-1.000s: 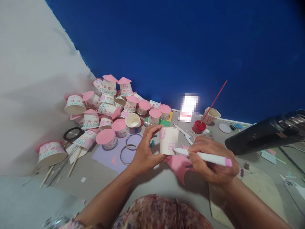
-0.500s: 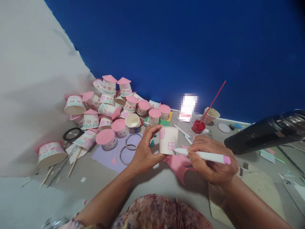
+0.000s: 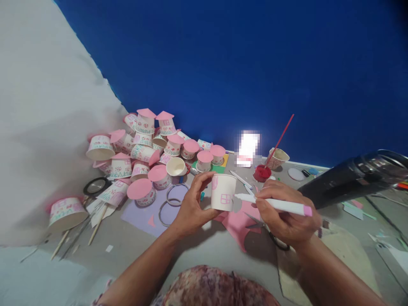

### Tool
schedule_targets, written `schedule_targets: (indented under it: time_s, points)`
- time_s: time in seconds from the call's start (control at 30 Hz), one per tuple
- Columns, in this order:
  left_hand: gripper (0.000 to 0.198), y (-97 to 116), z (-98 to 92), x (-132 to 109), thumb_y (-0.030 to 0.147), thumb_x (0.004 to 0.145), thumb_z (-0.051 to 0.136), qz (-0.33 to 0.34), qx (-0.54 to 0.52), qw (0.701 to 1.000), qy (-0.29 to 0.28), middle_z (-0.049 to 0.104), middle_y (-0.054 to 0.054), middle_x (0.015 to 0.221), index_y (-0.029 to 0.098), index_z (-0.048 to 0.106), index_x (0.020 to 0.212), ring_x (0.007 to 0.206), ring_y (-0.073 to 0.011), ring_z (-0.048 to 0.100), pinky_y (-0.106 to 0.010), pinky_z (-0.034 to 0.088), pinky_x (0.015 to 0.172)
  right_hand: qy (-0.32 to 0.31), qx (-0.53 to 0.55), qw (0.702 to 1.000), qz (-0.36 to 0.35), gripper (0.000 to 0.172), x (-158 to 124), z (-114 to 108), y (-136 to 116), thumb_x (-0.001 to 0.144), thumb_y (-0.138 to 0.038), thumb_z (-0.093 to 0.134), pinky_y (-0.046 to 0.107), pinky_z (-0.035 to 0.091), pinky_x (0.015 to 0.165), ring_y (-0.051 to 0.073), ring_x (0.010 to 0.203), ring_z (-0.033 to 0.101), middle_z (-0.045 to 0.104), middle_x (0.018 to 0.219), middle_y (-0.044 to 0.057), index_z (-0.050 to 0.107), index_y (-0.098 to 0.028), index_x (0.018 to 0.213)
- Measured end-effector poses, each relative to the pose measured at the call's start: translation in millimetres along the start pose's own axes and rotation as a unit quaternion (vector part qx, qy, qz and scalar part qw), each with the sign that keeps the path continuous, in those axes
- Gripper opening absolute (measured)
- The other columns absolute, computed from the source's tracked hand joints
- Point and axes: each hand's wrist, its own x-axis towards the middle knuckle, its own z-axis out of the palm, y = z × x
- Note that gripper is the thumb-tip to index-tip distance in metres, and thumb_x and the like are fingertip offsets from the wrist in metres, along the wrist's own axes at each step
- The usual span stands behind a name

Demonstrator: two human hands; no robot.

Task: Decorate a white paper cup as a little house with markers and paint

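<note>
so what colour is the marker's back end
The marker has a pink back end, best seen in the head view.

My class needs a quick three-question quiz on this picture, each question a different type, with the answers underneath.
1. What does the left hand hold?
A) a metal ring
B) a white cup
C) a black flask

2. True or false: the marker in the right hand has a pink end.

3. Fill in the blank: the window drawn on the held cup is divided into ____ panes.

Key: 1. B; 2. True; 3. four
</note>
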Motion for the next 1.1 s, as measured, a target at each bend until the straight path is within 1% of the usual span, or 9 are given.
schedule_targets:
  time_s: [0.23, 0.37, 0.5, 0.57, 0.63, 0.73, 0.83, 0.97, 1.1]
  points:
    - [0.083, -5.5, -2.9, 1.9, 0.007, 0.069, 0.077, 0.004, 0.07, 0.996, 0.049, 0.053, -0.008, 0.148, 0.034, 0.057, 0.145, 0.14, -0.0318, 0.055, -0.049, 0.044, 0.118, 0.037, -0.033, 0.999, -0.02, 0.015, -1.2, 2.6, 8.5, 0.094, -0.008, 0.066, 0.032, 0.055, 0.054, 0.019, 0.058, 0.069, 0.077, 0.073, 0.002, 0.069, -0.023, 0.093]
    - [0.083, -5.5, -4.9, 2.6, 0.011, 0.072, 0.077, -0.014, 0.077, 0.996, 0.045, 0.051, -0.009, 0.156, 0.034, 0.055, 0.149, 0.145, -0.0332, 0.05, -0.051, 0.04, 0.121, 0.042, -0.068, 0.997, 0.002, 0.024, -6.8, 6.5, 20.0, 0.098, -0.009, 0.065, 0.033, 0.062, 0.066, 0.021, 0.073, 0.078, 0.083, 0.089, 0.005, 0.072, -0.022, 0.117]
    - [0.094, -3.6, -9.9, 5.2, 0.019, 0.067, 0.087, -0.11, -0.104, 0.988, 0.01, 0.058, -0.011, 0.154, 0.031, 0.053, 0.153, 0.146, -0.0351, 0.051, -0.048, 0.04, 0.12, 0.01, -0.054, 0.994, 0.093, 0.02, -9.1, 10.8, 34.8, 0.102, -0.015, 0.065, 0.028, 0.063, 0.073, 0.018, 0.076, 0.08, 0.084, 0.088, 0.002, 0.073, -0.023, 0.119]
    - [0.096, -1.5, -13.6, 6.3, 0.029, 0.064, 0.091, -0.167, -0.265, 0.949, -0.028, 0.065, -0.012, 0.148, 0.028, 0.054, 0.152, 0.141, -0.0368, 0.057, -0.044, 0.048, 0.11, -0.022, -0.026, 0.989, 0.146, 0.015, -9.0, 12.2, 41.2, 0.101, -0.019, 0.068, 0.027, 0.063, 0.074, 0.017, 0.078, 0.08, 0.085, 0.092, 0.002, 0.075, -0.024, 0.114]
    - [0.097, -0.4, -15.8, 6.3, 0.04, 0.065, 0.089, -0.224, -0.403, 0.884, -0.074, 0.071, -0.015, 0.14, 0.023, 0.053, 0.154, 0.128, -0.0367, 0.066, -0.041, 0.052, 0.101, -0.068, 0.023, 0.98, 0.188, 0.019, -8.6, 13.0, 45.7, 0.097, -0.024, 0.074, 0.028, 0.063, 0.073, 0.017, 0.078, 0.078, 0.085, 0.1, 0.003, 0.075, -0.025, 0.115]
    - [0.1, -4.2, -12.0, 4.5, 0.054, 0.072, 0.082, -0.274, -0.525, 0.794, -0.137, 0.079, -0.018, 0.124, 0.014, 0.049, 0.158, 0.106, -0.0332, 0.075, -0.042, 0.053, 0.096, -0.137, 0.121, 0.954, 0.236, 0.042, -8.9, 14.4, 47.6, 0.086, -0.033, 0.088, 0.033, 0.065, 0.084, 0.021, 0.095, 0.079, 0.083, 0.117, 0.005, 0.073, -0.027, 0.125]
    - [0.089, -12.4, -1.4, 2.8, 0.062, 0.083, 0.071, -0.299, -0.58, 0.73, -0.203, 0.082, -0.018, 0.112, 0.012, 0.052, 0.155, 0.087, -0.0319, 0.079, -0.042, 0.056, 0.084, -0.198, 0.2, 0.925, 0.255, 0.073, -11.0, 15.6, 46.2, 0.072, -0.044, 0.099, 0.043, 0.06, 0.106, 0.029, 0.126, 0.072, 0.075, 0.137, 0.008, 0.068, -0.032, 0.137]
    - [0.074, -17.6, 10.4, 3.3, 0.063, 0.092, 0.062, -0.333, -0.597, 0.683, -0.258, 0.082, -0.018, 0.106, 0.015, 0.057, 0.149, 0.08, -0.033, 0.08, -0.037, 0.057, 0.069, -0.27, 0.241, 0.899, 0.249, 0.102, -13.5, 16.5, 44.8, 0.059, -0.052, 0.104, 0.051, 0.053, 0.114, 0.035, 0.14, 0.062, 0.065, 0.15, 0.008, 0.06, -0.037, 0.149]
    - [0.061, -14.2, 12.0, 7.0, 0.059, 0.098, 0.057, -0.356, -0.591, 0.675, -0.262, 0.082, -0.017, 0.107, 0.019, 0.062, 0.143, 0.078, -0.034, 0.082, -0.033, 0.057, 0.059, -0.285, 0.254, 0.887, 0.26, 0.103, -15.0, 19.6, 44.5, 0.056, -0.051, 0.106, 0.054, 0.051, 0.115, 0.036, 0.132, 0.066, 0.068, 0.144, 0.009, 0.062, -0.035, 0.148]
